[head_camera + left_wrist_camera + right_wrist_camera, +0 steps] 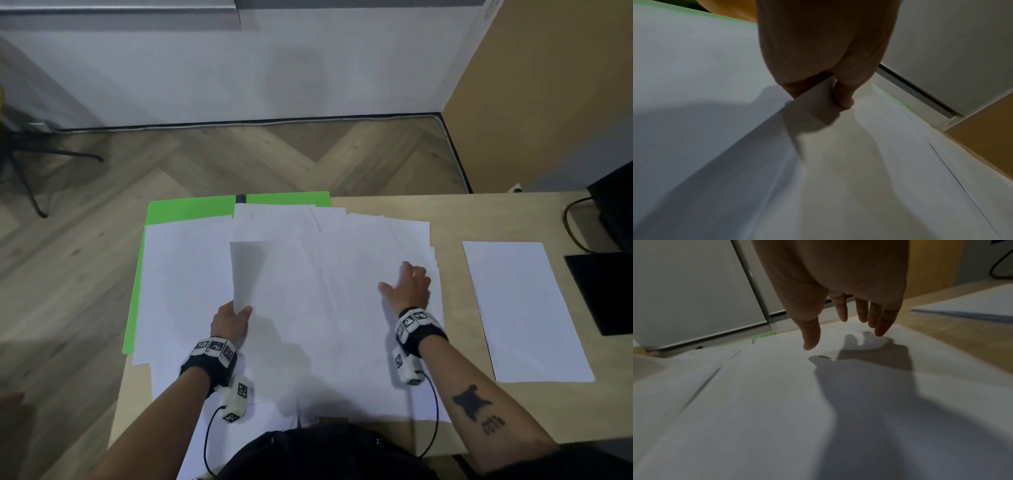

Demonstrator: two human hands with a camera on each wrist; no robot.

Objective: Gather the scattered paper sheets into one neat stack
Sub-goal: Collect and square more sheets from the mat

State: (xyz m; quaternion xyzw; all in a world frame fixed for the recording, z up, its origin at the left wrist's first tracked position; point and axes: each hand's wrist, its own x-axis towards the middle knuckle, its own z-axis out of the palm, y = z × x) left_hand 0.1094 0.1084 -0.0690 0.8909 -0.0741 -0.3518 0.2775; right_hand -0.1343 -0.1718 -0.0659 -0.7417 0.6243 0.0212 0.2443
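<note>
Left hand (230, 320): fingers pinching lifted sheet (248, 270), 9 o'clock. Right hand (409, 286): fingers spread flat on overlapping sheets (346, 308), 3 o'clock.

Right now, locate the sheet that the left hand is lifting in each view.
Head: lifted sheet left of centre, pinched by the left hand.
Left wrist: centre, its corner between the fingers.
Right wrist: not in it.
Shared landmark: green folder, a green edge.
</note>
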